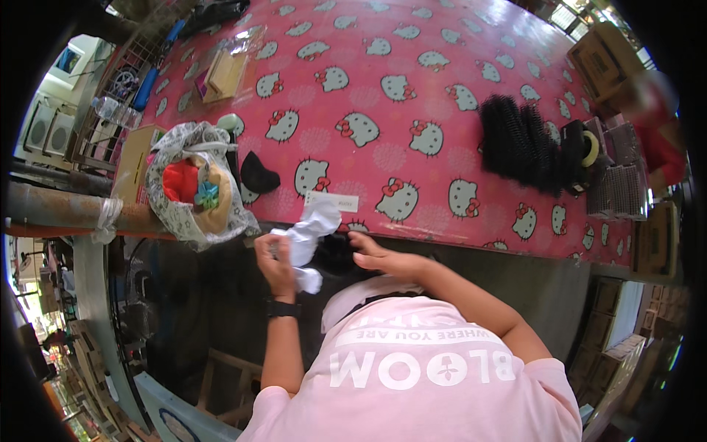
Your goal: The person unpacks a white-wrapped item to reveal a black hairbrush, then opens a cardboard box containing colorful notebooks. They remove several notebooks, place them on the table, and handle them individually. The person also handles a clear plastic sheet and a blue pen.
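Left hand [275,263] is closed around crumpled white paper [309,232] at the table [412,81] edge – its long axis runs toward 1 o'clock – right hand [379,258] open, fingers flat, just beside it at 3 o'clock

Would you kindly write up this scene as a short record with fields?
surface: table under a red cloth with a cartoon cat pattern
left hand: left hand grips crumpled white paper at the near table edge
right hand: right hand rests on a dark item below the paper; the item is unclear
left of hands: patterned bag with a red and a tan item inside, black cap beside it
right side: black brushes, tape roll
far left: flat box
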The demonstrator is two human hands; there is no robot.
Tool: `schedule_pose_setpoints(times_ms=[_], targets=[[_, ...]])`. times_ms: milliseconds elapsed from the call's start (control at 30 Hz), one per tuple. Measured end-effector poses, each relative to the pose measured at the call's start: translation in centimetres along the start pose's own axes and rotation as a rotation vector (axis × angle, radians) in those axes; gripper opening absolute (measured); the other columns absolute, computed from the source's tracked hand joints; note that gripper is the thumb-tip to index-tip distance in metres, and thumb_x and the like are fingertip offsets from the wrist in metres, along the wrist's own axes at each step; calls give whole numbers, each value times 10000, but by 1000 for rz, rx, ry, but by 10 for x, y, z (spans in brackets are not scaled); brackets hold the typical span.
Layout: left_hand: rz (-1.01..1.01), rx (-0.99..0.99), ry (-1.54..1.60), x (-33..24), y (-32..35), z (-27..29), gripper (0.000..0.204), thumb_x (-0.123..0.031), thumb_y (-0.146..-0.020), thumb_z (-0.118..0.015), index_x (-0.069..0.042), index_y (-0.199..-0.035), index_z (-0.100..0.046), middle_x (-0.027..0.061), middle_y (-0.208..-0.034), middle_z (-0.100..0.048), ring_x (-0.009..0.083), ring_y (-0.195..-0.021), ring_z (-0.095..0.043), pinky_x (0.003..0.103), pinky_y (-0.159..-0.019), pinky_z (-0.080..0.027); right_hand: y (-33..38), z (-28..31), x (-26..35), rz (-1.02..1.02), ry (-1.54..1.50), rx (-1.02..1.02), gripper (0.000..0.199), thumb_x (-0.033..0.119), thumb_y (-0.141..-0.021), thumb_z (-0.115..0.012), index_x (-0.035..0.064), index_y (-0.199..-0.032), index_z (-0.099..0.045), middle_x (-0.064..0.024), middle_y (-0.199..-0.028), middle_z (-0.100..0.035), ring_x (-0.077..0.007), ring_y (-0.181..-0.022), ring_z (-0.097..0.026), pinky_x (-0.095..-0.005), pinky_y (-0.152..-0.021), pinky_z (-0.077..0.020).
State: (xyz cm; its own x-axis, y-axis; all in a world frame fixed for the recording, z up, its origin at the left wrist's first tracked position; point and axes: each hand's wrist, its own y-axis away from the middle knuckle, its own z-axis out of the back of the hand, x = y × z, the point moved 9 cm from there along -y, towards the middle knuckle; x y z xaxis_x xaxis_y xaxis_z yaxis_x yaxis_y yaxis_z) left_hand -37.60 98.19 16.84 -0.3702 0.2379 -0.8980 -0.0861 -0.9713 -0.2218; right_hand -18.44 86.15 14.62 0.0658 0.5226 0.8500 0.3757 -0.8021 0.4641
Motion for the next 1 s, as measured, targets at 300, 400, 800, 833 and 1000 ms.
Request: schedule_pose_setpoints(times_ms=[300,400,800,833,1000], targets=[[360,283,-754,251,49,-41,271,-212,-866,-486,-55,-1084,-522,243,-1178,-472,392,-1090,-450,442,-909,-361,96,79,-43,3,-408,-225,582,351,-860,-566,89,-1337,-360,-119,-1254,-484,-202,-1101,-491,-339,-907,-397],[152,624,-813,317,65,-85,277,-158,-855,-445,-115,-1106,-555,213,-1185,-500,384,-1083,-477,426,-903,-389,116,78,-40,-5,-391,-285,560,327,-862,-569,83,-1325,-370,-117,-1244,-491,-199,-1098,-495,-334,-900,-403],[355,1924,119,-50,88,-196,542,-337,-896,-517,-27,-1325,-398,125,-1293,-476,216,-1188,-448,335,-989,-333,280,213,-4,348,-66,-1264,243,166,-839,-612,48,-1051,-597,-33,-975,-629,-89,-882,-562,-233,-758,-433],[336,1965,335,-97,81,-207,554,-339,-883,-539,-20,-1316,-406,125,-1281,-483,206,-1177,-453,330,-981,-337,307,229,-9,393,-16,-1405,218,154,-836,-612,47,-1027,-609,-32,-958,-633,-87,-871,-565,-226,-748,-433],[193,1314,327,-174,-5,-338,586,-398,-870,-538,-73,-1330,-379,59,-1284,-469,194,-1155,-450,367,-961,-334,396,317,-51,392,93,-1860,211,112,-806,-618,-2,-983,-607,-64,-884,-643,-131,-815,-597,-271,-740,-467]])
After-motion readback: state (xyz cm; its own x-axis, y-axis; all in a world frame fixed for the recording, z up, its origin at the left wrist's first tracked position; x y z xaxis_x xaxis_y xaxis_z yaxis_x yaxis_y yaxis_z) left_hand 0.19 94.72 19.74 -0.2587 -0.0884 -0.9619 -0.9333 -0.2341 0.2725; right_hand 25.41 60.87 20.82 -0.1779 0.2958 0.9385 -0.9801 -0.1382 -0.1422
